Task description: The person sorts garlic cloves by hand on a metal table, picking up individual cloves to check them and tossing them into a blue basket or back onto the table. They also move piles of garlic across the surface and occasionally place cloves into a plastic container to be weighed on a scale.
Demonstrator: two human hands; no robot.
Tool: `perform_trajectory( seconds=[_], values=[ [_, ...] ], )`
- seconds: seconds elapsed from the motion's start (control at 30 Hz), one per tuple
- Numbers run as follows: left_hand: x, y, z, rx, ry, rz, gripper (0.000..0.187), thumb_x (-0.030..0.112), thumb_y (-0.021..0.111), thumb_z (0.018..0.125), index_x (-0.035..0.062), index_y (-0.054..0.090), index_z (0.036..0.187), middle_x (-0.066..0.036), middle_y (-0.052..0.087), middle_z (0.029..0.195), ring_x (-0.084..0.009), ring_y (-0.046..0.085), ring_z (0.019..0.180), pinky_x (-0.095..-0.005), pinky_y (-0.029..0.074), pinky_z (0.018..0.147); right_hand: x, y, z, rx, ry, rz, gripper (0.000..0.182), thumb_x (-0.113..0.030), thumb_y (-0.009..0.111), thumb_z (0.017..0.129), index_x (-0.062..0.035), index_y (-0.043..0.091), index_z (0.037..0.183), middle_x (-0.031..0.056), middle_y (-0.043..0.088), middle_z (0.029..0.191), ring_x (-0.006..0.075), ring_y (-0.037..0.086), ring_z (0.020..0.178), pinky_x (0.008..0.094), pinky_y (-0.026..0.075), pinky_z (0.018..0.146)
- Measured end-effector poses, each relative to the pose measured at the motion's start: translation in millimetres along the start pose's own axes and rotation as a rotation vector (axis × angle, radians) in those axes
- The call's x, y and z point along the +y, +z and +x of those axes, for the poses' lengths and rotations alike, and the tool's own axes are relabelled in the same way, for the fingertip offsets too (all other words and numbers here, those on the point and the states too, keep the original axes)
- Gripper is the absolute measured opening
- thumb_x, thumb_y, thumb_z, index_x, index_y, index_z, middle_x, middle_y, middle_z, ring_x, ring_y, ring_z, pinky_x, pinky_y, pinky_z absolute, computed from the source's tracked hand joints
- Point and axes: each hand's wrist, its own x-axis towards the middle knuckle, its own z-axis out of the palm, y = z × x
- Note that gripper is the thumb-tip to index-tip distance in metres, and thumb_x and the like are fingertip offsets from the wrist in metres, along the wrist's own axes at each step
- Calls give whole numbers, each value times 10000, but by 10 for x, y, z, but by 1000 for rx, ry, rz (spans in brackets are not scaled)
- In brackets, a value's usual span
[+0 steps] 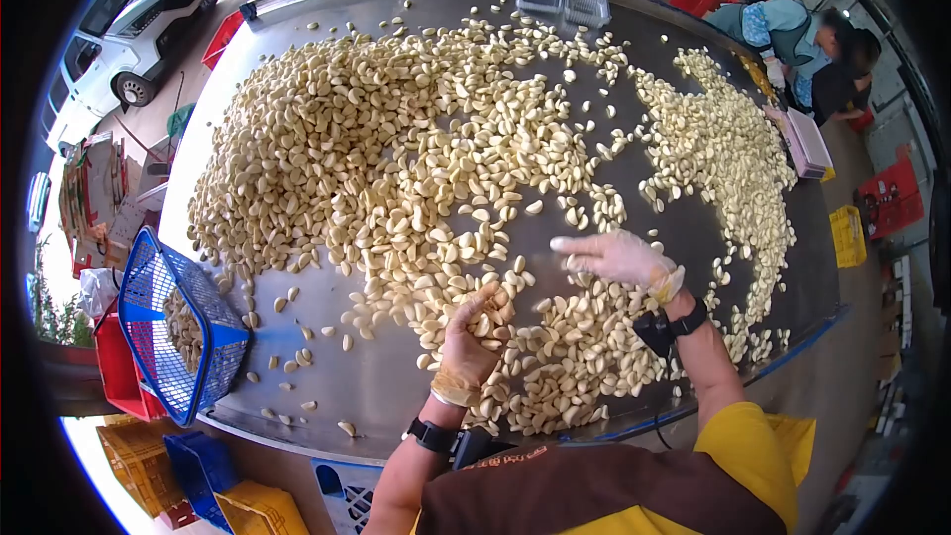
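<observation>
Pale, peeled garlic cloves (pixel 327 129) lie in a broad heap over the left and middle of a metal table (pixel 332 312). My left hand (pixel 474 337) is at the front middle of the heap, its fingers curled round a few cloves. To its right, my right hand (pixel 619 260) is stretched out flat in a thin pale glove, fingers pointing left, just over the smaller front pile (pixel 584 342). Nothing shows in its grasp, and its fingertips are slightly blurred. Dark bands circle both wrists.
A blue basket (pixel 223 352) with scraps hangs at the table's left edge. Clear plastic boxes (pixel 565 4) sit at the far edge. More cloves (pixel 723 139) lie at the right, near a pink box (pixel 807 144) and two people (pixel 792 40). Yellow crates (pixel 847 236) stand beyond.
</observation>
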Motion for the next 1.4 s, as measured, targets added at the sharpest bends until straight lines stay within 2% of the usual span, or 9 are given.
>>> perform_trajectory(
  seconds=[0.17, 0.3, 0.53, 0.63, 0.77, 0.9, 1.17, 1.33, 1.4],
  values=[
    [-24, -154, 82, -15, -33, 43, 259, 192, 564, 943, 41, 629, 1144, -63, 679, 974, -167, 646, 814, -234, 448, 599, 727, -466, 1268, 798, -171, -206, 622, -463, 569, 946, -140, 421, 1456, 118, 464, 1469, 310, 431, 1358, 456, 384, 1081],
    [8, -182, 120, -2, -17, 5, 259, 189, 542, 953, 36, 620, 1146, -73, 675, 984, -167, 642, 814, -241, 448, 593, 584, -304, 1727, 533, 206, -468, 842, -768, 452, 840, -391, 162, 1535, 83, 62, 1633, 442, 42, 1472, 794, 132, 1018],
    [41, -181, 99, -7, 42, -23, 272, 202, 538, 961, 30, 610, 1158, -75, 673, 1003, -170, 647, 844, -248, 472, 614, 251, -35, 660, 225, 272, -659, 771, -612, 639, 805, -361, 363, 1481, 99, 220, 1584, 440, 259, 1396, 708, 242, 1035],
    [-33, -129, 77, 38, 56, 30, 270, 203, 539, 961, 29, 617, 1152, -64, 677, 999, -171, 653, 850, -249, 484, 618, 322, 33, 622, 345, 268, -720, 585, -428, 685, 821, -292, 530, 1368, 77, 419, 1473, 355, 439, 1279, 567, 365, 998],
    [-43, -131, 105, 54, 35, 68, 270, 207, 540, 961, 29, 623, 1145, -60, 680, 996, -173, 658, 857, -256, 488, 628, 97, 229, 1226, 736, -467, -528, 158, -187, 637, 856, -182, 690, 1005, 33, 650, 947, 267, 604, 934, 418, 449, 845],
    [4, -167, 73, 27, 55, 69, 273, 200, 539, 955, 32, 625, 1153, -69, 681, 1016, -175, 654, 875, -273, 485, 661, 32, 383, 1604, 833, -323, -645, 79, -185, 589, 855, -159, 660, 833, 72, 610, 893, 280, 595, 868, 429, 453, 733],
    [3, -50, 47, -40, 26, 73, 385, 219, 486, 968, 31, 568, 1295, -81, 672, 1138, -175, 640, 967, -266, 499, 711, -200, 516, 1330, 905, -160, -773, 63, -215, 625, 817, -156, 646, 815, 70, 585, 919, 254, 556, 930, 412, 416, 740],
    [-39, -54, 65, 87, 29, 22, 376, 202, 489, 979, 48, 554, 1316, -89, 650, 1125, -213, 646, 955, -270, 540, 700, -510, 556, 443, 218, -544, -215, 474, -387, 695, 849, -163, 616, 1260, 89, 539, 1315, 286, 465, 1268, 421, 372, 1048],
    [-44, -74, 101, 39, 14, 35, 378, 229, 479, 987, 50, 552, 1312, -81, 656, 1098, -215, 642, 974, -262, 521, 683, -77, 423, 514, 472, -400, -266, 552, -429, 669, 864, -180, 543, 1340, 108, 479, 1387, 313, 423, 1309, 465, 343, 1072]
  ],
)
